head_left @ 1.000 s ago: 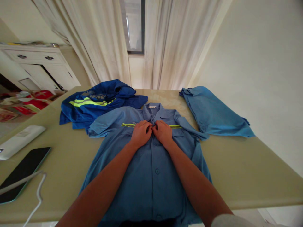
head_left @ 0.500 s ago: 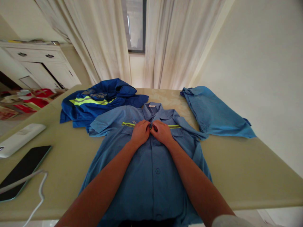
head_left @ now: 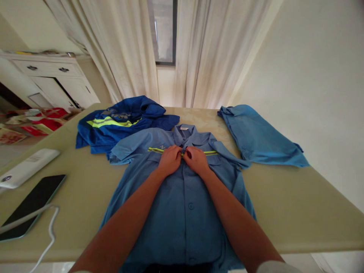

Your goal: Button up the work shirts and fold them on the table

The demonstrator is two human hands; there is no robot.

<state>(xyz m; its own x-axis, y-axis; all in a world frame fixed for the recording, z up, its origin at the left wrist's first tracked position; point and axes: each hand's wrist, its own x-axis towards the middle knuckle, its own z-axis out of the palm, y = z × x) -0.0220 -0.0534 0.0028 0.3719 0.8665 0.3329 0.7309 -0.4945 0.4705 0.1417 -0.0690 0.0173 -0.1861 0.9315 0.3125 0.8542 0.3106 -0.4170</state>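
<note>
A short-sleeved blue work shirt (head_left: pixel 167 223) lies front up, its collar at the far end and a yellow-green stripe across the chest. My left hand (head_left: pixel 170 160) pinches the front placket at chest height, just below the collar. Right beside it, my right hand (head_left: pixel 196 159) grips the placket from the other side, with thumb and forefinger closed on the cloth. The fingertips of both hands nearly meet, and they hide whatever button or buttonhole lies between them. Lower on the placket a round button (head_left: pixel 190 206) shows.
A darker blue garment (head_left: pixel 113 132) with a yellow stripe lies crumpled at the back left of the table (head_left: pixel 287 204). Folded blue cloth (head_left: pixel 261 136) rests at the back right. On the left are a phone (head_left: pixel 31 208), a white device (head_left: pixel 28 167) and a white cable (head_left: pixel 51 227).
The view has shifted slightly. Both hands stay at the same spot on the placket, with only small finger movements on the cloth.
</note>
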